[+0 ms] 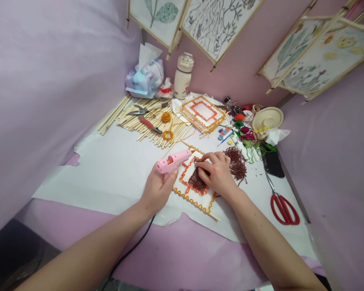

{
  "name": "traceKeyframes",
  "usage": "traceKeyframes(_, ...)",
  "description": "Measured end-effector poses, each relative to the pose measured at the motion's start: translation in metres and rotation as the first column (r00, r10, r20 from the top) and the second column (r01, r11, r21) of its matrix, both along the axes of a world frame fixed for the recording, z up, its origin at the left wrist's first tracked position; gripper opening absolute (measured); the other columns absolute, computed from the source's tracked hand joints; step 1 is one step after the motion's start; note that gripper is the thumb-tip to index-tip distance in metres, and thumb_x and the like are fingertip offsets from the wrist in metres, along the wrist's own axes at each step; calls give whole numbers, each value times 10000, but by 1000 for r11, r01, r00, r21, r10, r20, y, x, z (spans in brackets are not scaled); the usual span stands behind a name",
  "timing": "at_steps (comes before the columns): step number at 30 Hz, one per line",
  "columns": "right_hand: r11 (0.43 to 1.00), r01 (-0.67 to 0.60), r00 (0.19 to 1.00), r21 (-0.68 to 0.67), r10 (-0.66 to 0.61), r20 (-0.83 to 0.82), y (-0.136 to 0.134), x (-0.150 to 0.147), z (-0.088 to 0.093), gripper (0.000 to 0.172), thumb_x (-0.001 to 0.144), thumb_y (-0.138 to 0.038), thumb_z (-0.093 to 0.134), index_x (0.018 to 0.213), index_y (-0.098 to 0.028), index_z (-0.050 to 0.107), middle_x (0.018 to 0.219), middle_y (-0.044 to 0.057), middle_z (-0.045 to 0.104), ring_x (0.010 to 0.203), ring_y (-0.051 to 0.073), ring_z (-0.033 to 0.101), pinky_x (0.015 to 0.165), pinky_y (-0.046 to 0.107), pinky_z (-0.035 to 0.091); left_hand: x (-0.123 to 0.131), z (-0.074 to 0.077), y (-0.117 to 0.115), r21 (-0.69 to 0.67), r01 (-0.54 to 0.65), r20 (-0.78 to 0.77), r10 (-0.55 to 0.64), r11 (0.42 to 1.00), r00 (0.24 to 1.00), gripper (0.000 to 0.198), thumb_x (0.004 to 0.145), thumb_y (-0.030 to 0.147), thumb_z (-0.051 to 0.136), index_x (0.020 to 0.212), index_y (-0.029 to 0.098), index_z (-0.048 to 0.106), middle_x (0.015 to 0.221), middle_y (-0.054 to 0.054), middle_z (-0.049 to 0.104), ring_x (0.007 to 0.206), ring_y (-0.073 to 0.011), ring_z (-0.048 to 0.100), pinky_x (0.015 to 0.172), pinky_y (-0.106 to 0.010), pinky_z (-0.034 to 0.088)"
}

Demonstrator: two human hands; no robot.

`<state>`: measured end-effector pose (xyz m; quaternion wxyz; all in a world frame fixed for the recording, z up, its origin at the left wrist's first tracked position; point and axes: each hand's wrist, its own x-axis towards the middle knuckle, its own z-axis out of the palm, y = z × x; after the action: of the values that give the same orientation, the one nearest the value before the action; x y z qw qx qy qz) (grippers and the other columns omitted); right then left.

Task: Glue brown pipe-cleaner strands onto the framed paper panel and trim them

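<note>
My left hand (pixel 159 188) is wrapped round the handle of a pink hot glue gun (pixel 174 159), its nozzle just above the top edge of a yarn-trimmed frame (pixel 186 196). Wavy yellow yarn borders that frame, with an orange yarn rectangle inside. Strands of brown yarn (pixel 197 181) fill much of the inner rectangle. The fingers of my right hand (pixel 216 171) are pinched together at the upper end of this brown patch; what lies between the fingertips is too small to make out. A heap of cut brown yarn (pixel 236 163) lies right beyond my right hand.
Behind are a second yarn-trimmed frame (pixel 203 114), wooden sticks (pixel 133 119), pruning shears (pixel 148 123), a bottle (pixel 183 76) and a tissue pack (pixel 145 79). Red-handled scissors (pixel 283 208) and a black phone (pixel 273 163) lie right. The glue gun's cord (pixel 133 248) hangs over the front edge.
</note>
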<state>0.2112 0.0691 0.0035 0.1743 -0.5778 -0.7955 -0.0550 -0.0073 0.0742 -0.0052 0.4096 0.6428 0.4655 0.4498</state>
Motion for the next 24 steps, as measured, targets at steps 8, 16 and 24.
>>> traceKeyframes(8, 997, 65, 998, -33, -64, 23, -1, -2, 5, 227, 936, -311, 553, 1069, -315, 737, 1138, 56, 613, 1055, 257, 443, 868, 422, 274, 0, -3, 1, 6, 9, 0, -9, 1000, 1000, 218, 896, 355, 517, 840, 183, 638, 573, 6, 525, 698, -201, 597, 581, -264, 467)
traceKeyframes(16, 994, 86, 996, -60, -84, 33, 1, -4, 2, 247, 956, -331, 519, 1101, -326, 719, 1188, 58, 585, 1089, 262, 431, 881, 427, 272, 0, 0, 0, 23, 14, -3, -14, 1000, 1000, 201, 899, 336, 519, 872, 181, 644, 632, -8, 575, 718, -201, 604, 606, -269, 475)
traceKeyframes(24, 992, 86, 996, -87, -82, 43, 0, -6, 2, 258, 966, -341, 497, 1112, -325, 709, 1202, 64, 577, 1089, 266, 420, 868, 424, 275, 0, 1, 0, 21, 10, -18, -9, 1000, 1000, 208, 893, 345, 522, 895, 180, 648, 599, 2, 546, 699, -200, 585, 596, -269, 467)
